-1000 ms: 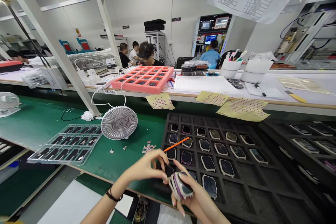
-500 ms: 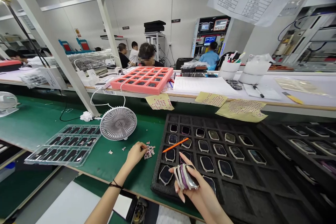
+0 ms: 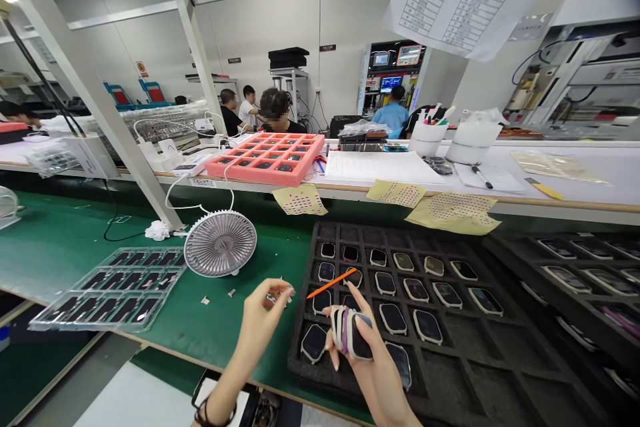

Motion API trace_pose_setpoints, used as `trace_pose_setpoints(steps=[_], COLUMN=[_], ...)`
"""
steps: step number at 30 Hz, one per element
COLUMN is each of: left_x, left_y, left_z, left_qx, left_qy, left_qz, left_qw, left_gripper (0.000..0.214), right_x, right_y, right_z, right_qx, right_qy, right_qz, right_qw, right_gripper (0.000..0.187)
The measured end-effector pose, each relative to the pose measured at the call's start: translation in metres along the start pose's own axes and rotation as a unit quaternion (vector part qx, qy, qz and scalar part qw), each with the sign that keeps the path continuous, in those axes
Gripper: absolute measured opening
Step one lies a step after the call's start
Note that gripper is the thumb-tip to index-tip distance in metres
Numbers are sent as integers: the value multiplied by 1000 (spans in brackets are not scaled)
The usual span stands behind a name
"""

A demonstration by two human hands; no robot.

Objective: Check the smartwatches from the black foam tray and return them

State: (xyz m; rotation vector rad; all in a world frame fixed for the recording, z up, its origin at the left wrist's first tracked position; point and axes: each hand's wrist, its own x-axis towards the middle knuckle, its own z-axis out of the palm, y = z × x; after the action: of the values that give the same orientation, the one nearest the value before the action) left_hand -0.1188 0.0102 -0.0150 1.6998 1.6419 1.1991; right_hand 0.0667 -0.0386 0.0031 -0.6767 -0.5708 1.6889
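Observation:
My right hand [image 3: 373,350], over the front of the black foam tray [image 3: 450,373], is closed round a stack of several smartwatch cases [image 3: 346,333]. Pale rims, a purple one and a dark glass face show in the stack. My left hand [image 3: 263,310] is left of the tray, thumb and forefinger pinched together; whatever lies between the tips is too small to make out. Beneath it, mostly hidden by the fingers, is a pile of small pale pieces [image 3: 286,300]. An orange stick-like tool [image 3: 331,283] lies across the tray, whose pockets hold several more smartwatch cases [image 3: 393,318].
A small white fan [image 3: 221,244] stands behind my left hand. Left of it lies a clear plastic tray [image 3: 60,321] with black parts. A pink foam tray [image 3: 255,175] and papers sit on the shelf. Another loaded foam tray [image 3: 545,280] is at right. Several people work beyond.
My left hand has risen from the pile of small pieces and come slightly right, towards the stack. My right hand still holds the watch cases, turned a little. The view has shifted slightly.

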Motion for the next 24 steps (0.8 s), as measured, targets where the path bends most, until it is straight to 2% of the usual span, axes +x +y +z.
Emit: trace_pose_setpoints(steps=[3, 6, 11, 24], left_x=[-27, -42, -44, -46], left_y=[39, 58, 57, 58], left_z=[15, 31, 40, 41], left_qx=[-132, -225, -276, -202], left_qy=[29, 7, 1, 58], left_qz=[38, 41, 29, 64], left_qw=[990, 973, 961, 975], left_gripper=[18, 17, 16, 14], right_x=[0, -2, -6, -6], right_y=[8, 14, 17, 25], right_z=[4, 4, 2, -4], right_qx=[-5, -15, -51, -87], right_qy=[11, 34, 53, 42], right_qz=[-35, -46, -68, -129], right_qw=[999, 998, 995, 987], right_gripper=[73, 73, 69, 63])
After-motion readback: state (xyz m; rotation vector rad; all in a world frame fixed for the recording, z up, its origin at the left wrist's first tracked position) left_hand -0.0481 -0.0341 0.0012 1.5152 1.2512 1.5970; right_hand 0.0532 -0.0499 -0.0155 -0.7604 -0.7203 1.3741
